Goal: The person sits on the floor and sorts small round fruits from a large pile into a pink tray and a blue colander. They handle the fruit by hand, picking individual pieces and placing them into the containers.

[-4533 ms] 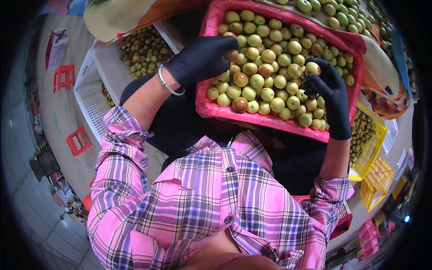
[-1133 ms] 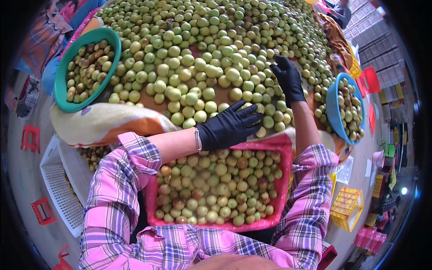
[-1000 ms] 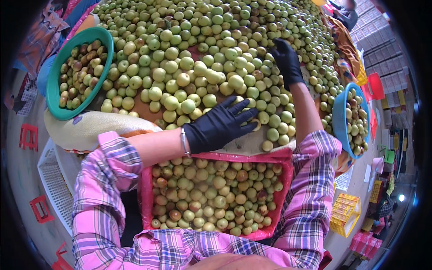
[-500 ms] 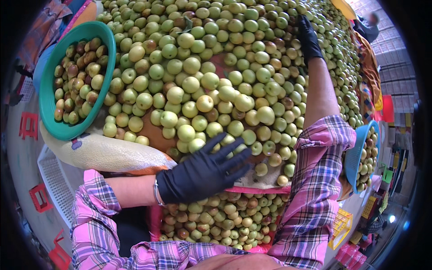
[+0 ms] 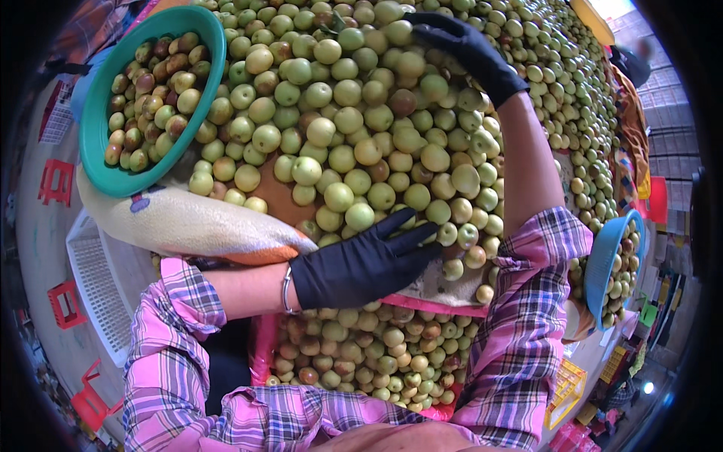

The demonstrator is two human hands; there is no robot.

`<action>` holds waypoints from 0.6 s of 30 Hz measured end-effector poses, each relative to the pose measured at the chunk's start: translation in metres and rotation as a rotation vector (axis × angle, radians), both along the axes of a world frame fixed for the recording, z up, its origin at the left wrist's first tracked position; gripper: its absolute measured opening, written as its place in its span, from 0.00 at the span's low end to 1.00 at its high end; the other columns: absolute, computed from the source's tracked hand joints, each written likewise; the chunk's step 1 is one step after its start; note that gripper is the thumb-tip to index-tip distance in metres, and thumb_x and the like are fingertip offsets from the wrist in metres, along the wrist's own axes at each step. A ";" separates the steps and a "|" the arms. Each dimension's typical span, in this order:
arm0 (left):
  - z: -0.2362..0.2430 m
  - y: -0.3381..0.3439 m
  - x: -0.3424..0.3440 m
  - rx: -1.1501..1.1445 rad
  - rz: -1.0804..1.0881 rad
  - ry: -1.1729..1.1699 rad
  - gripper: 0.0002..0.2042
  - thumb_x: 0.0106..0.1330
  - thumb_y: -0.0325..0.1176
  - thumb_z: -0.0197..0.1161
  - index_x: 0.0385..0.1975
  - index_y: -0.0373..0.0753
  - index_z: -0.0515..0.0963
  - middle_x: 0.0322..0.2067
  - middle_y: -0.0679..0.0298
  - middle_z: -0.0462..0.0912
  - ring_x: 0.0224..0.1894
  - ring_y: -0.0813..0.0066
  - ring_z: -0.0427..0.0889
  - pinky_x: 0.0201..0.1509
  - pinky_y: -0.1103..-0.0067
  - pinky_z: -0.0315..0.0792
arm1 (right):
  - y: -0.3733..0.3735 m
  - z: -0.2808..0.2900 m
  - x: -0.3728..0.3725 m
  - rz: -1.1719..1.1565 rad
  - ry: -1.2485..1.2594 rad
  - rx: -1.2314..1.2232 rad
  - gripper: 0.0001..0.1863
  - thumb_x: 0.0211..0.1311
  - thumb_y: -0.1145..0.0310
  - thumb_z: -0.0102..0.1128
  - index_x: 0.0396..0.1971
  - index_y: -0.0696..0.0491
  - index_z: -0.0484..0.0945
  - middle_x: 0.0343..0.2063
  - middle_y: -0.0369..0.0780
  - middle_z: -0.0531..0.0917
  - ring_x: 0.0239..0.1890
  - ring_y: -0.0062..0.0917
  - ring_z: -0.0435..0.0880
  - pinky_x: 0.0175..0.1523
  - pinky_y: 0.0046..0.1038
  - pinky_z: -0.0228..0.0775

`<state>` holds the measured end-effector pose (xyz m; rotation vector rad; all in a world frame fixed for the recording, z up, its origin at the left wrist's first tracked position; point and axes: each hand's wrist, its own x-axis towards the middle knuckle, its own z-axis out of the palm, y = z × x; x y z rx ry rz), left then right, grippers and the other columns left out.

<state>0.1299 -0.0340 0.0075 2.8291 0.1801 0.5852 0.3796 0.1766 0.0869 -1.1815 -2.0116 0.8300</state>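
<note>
Round green fruit [image 5: 339, 197] that look like jujubes, some blushed brown, lie heaped on the table before me. Both hands wear black gloves. My left hand [image 5: 365, 265] lies across the pile's near edge, its fingers apart and touching the nearest fruit. Further off, my right hand [image 5: 471, 59] curves over the heap with its fingers stretched leftward, bearing on the fruit; nothing is gripped in it. Below the table's pink edge [image 5: 437, 304], more of the same fruit [image 5: 376, 350] fills a pink-lined space close to my body.
At the far left a green basin [image 5: 89, 143] holds browner fruit. A pale rolled cloth [image 5: 196, 222] borders the pile there. A blue basket [image 5: 597, 264] of fruit stands at the right. White crate [image 5: 102, 290], red stools [image 5: 66, 305] and a yellow crate [image 5: 566, 388] are around.
My right hand has swept left and nearer, with fruit moving toward me under it. The left hand has shifted slightly right and away from me. The view has shifted a little.
</note>
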 end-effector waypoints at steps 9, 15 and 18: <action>-0.001 -0.007 0.000 0.228 0.066 -0.075 0.13 0.61 0.33 0.58 0.45 0.42 0.78 0.60 0.59 0.71 0.67 0.55 0.66 0.70 0.52 0.57 | -0.176 -0.020 0.010 -0.161 -0.264 0.400 0.18 0.59 0.68 0.65 0.50 0.51 0.79 0.52 0.42 0.79 0.54 0.37 0.79 0.59 0.34 0.71; 0.003 -0.008 -0.011 0.369 0.156 -0.064 0.17 0.57 0.33 0.61 0.47 0.41 0.78 0.59 0.57 0.72 0.67 0.55 0.66 0.71 0.55 0.55 | -0.283 -0.078 0.068 -0.506 -0.349 0.353 0.30 0.54 0.80 0.62 0.60 0.51 0.71 0.58 0.46 0.74 0.63 0.39 0.72 0.66 0.33 0.64; 0.014 -0.006 -0.030 0.350 0.207 -0.048 0.19 0.58 0.34 0.62 0.50 0.39 0.76 0.60 0.57 0.73 0.67 0.56 0.66 0.72 0.57 0.54 | -0.307 -0.083 0.077 -0.581 -0.280 0.295 0.33 0.54 0.79 0.62 0.63 0.49 0.68 0.60 0.46 0.74 0.64 0.38 0.70 0.67 0.34 0.62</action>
